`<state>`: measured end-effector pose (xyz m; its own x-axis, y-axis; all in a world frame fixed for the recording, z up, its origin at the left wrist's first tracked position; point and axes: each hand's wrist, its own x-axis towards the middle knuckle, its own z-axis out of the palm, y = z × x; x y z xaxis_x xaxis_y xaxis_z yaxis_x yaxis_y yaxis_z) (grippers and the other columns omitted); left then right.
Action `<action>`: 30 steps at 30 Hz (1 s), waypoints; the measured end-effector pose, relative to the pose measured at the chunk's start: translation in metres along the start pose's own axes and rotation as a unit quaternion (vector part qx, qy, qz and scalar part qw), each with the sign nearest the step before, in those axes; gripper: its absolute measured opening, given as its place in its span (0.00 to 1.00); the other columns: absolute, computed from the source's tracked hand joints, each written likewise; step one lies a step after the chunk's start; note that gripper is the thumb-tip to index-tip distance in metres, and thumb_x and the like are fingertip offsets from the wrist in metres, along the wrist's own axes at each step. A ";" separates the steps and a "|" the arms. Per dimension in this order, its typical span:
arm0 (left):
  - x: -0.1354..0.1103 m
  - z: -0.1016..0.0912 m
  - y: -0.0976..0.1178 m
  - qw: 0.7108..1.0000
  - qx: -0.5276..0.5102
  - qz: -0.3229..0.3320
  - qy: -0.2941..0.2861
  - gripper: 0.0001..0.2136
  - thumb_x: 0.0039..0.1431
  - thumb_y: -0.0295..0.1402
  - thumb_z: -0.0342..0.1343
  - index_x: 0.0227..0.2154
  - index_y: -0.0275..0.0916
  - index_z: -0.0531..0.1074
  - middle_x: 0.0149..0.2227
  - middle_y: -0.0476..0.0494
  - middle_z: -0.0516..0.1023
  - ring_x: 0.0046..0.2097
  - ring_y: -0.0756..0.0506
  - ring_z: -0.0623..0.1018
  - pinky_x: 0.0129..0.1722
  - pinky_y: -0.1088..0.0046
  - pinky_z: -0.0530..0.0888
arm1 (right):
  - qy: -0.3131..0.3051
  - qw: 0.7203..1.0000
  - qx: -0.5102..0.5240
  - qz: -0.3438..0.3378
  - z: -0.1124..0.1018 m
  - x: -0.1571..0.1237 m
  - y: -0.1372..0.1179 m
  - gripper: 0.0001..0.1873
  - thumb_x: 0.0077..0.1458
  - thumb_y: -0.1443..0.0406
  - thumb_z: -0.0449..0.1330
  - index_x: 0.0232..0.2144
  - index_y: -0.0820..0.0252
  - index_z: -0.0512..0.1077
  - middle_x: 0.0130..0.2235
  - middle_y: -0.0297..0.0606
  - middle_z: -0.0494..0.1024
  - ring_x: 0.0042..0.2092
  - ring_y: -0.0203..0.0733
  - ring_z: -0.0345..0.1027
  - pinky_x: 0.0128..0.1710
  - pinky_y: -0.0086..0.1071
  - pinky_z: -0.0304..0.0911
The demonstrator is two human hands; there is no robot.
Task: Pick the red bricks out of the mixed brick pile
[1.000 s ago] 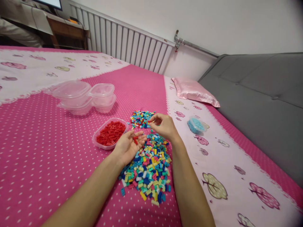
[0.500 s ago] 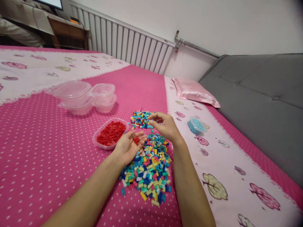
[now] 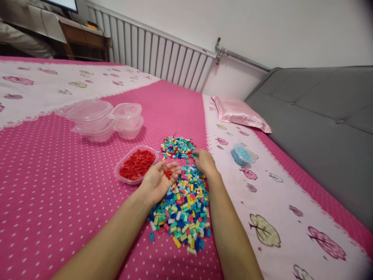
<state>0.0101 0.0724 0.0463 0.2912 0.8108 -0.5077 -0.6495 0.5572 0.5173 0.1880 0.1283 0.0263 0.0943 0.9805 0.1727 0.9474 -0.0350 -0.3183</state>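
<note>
Red bricks (image 3: 167, 173) cupped in left hand (image 3: 157, 181); bed-edge clear.

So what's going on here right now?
A person sits at a bed with a pile of mixed coloured bricks. The left hand lies palm up with a few red bricks in it, beside a tub of red bricks. The right hand is down on the far end of the pile, fingers among the pieces.

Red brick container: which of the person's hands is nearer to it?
Left. The left hand, palm up with a few red bricks in it, lies right beside the red brick container. The right hand reaches into the mixed pile, farther off.
</note>
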 end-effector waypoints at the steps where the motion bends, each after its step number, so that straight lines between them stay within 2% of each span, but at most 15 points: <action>1: 0.000 0.000 0.000 1.000 0.001 0.000 0.000 0.12 0.61 0.29 0.41 0.32 0.28 0.67 0.27 0.36 0.72 0.27 0.50 0.74 0.25 0.79 0.73 | -0.006 1.000 -0.004 0.020 -0.003 -0.001 -0.001 0.17 0.48 0.74 0.55 0.39 0.55 0.76 0.44 0.41 0.77 0.47 0.46 0.69 0.45 0.34 0.63; 5: 0.002 -0.001 0.000 1.000 0.006 0.001 0.005 0.12 0.61 0.30 0.41 0.33 0.28 0.67 0.28 0.36 0.73 0.27 0.50 0.75 0.24 0.79 0.73 | -0.053 0.991 -0.005 0.126 -0.017 -0.005 -0.005 0.14 0.45 0.73 0.56 0.30 0.54 0.77 0.35 0.38 0.78 0.39 0.44 0.72 0.37 0.30 0.63; 9: 0.001 -0.001 0.000 1.000 0.006 0.001 0.003 0.12 0.61 0.29 0.41 0.32 0.28 0.68 0.27 0.35 0.73 0.27 0.50 0.75 0.24 0.79 0.72 | -0.037 0.984 -0.028 0.174 -0.022 -0.005 -0.004 0.10 0.47 0.68 0.56 0.30 0.55 0.77 0.35 0.41 0.78 0.38 0.45 0.72 0.35 0.31 0.63; 11: 0.001 -0.001 0.000 1.000 0.005 0.003 0.003 0.12 0.61 0.29 0.41 0.32 0.28 0.68 0.27 0.36 0.72 0.27 0.50 0.75 0.24 0.79 0.72 | -0.023 0.985 -0.022 0.168 -0.021 -0.005 -0.004 0.11 0.48 0.69 0.55 0.31 0.56 0.77 0.36 0.41 0.78 0.39 0.44 0.72 0.36 0.31 0.63; 14: 0.001 -0.001 0.000 1.000 0.005 0.002 0.003 0.12 0.61 0.29 0.40 0.32 0.27 0.67 0.27 0.35 0.72 0.27 0.50 0.75 0.24 0.79 0.72 | -0.025 0.994 0.018 0.107 -0.018 -0.004 -0.006 0.12 0.48 0.71 0.54 0.31 0.56 0.77 0.35 0.37 0.78 0.39 0.39 0.71 0.38 0.27 0.62; 17: 0.002 -0.001 0.000 1.000 0.004 0.005 -0.001 0.12 0.61 0.30 0.41 0.32 0.27 0.67 0.27 0.35 0.72 0.27 0.50 0.75 0.24 0.79 0.72 | -0.031 0.997 0.032 0.059 -0.012 -0.003 -0.008 0.09 0.48 0.68 0.57 0.32 0.55 0.77 0.35 0.35 0.79 0.39 0.38 0.71 0.39 0.26 0.62; 21: 0.002 -0.001 -0.001 1.000 0.002 0.003 -0.002 0.12 0.61 0.29 0.41 0.32 0.27 0.67 0.27 0.36 0.72 0.27 0.50 0.75 0.24 0.79 0.72 | -0.041 0.997 0.013 0.059 -0.006 -0.002 -0.009 0.08 0.45 0.66 0.61 0.31 0.54 0.77 0.36 0.35 0.79 0.40 0.40 0.71 0.39 0.28 0.63; 30: 0.001 -0.001 0.000 1.000 0.008 0.006 0.005 0.12 0.61 0.29 0.40 0.32 0.27 0.67 0.27 0.35 0.72 0.27 0.50 0.75 0.24 0.79 0.73 | -0.036 0.996 0.010 0.082 -0.004 -0.003 -0.010 0.08 0.44 0.67 0.60 0.30 0.54 0.77 0.36 0.36 0.78 0.40 0.44 0.71 0.37 0.31 0.63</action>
<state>0.0098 0.0734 0.0451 0.2773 0.8153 -0.5083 -0.6417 0.5509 0.5336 0.1792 0.1250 0.0326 0.2236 0.9734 0.0492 0.9150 -0.1923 -0.3546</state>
